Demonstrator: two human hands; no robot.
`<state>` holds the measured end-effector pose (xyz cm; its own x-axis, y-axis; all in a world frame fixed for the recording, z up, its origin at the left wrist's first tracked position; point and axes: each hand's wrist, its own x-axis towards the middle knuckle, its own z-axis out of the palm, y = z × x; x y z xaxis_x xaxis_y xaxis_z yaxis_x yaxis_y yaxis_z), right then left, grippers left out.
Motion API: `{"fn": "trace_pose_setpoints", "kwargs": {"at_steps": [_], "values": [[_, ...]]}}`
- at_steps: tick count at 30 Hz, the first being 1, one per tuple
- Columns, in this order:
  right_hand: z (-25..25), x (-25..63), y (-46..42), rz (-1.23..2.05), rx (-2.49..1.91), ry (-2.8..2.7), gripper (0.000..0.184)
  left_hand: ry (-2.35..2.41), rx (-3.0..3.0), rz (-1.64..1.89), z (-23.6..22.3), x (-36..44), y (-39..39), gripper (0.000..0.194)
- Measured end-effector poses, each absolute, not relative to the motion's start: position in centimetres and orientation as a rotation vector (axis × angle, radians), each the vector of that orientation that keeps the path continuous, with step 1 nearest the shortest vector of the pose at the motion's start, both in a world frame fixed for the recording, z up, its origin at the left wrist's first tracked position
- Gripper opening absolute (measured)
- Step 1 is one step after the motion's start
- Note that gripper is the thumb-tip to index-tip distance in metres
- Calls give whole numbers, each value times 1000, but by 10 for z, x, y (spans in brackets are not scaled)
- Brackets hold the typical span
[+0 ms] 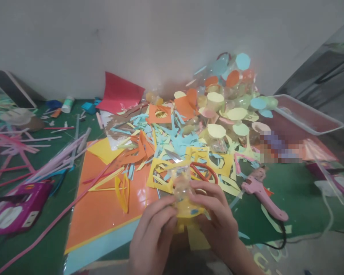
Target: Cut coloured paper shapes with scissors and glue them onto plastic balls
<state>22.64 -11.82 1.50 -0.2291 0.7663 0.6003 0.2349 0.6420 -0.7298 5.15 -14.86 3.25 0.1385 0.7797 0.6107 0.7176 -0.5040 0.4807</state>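
Note:
Near the table's front edge, my left hand [156, 229] and my right hand [216, 217] both grip a small clear plastic bottle [182, 185] from its two sides. Yellow paper surrounds the bottle's lower part, with a small blue spot on it; my fingers cover some of this. Just beyond lie scissors [209, 176] with red handles, partly hidden by the bottle and paper scraps. Yellow paper sheets with cut-out holes [157, 172] are around them. To the right of my right hand rests a pink glue gun [265, 196].
Behind are paper scraps [174, 133] and several clear bottles topped with coloured paper discs [216, 130]. A clear plastic bin [309, 114] stands right. Orange sheets [103, 214] lie left, beside pink strips [14, 152] and a purple box [23, 206]. Red paper [120, 93] leans near the wall.

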Motion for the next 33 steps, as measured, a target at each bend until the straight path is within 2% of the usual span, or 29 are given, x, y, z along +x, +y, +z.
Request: {"fn": "trace_pose_setpoints", "kwargs": {"at_steps": [10, 33], "values": [[13, 231, -121, 568, -788, -1732, 48, 1404, 2368, 1349, 32, 47, -146, 23], [11, 232, -123, 510, -797, -1726, 44, 1311, 2214, 1356, 39, 47, -147, 18]]}}
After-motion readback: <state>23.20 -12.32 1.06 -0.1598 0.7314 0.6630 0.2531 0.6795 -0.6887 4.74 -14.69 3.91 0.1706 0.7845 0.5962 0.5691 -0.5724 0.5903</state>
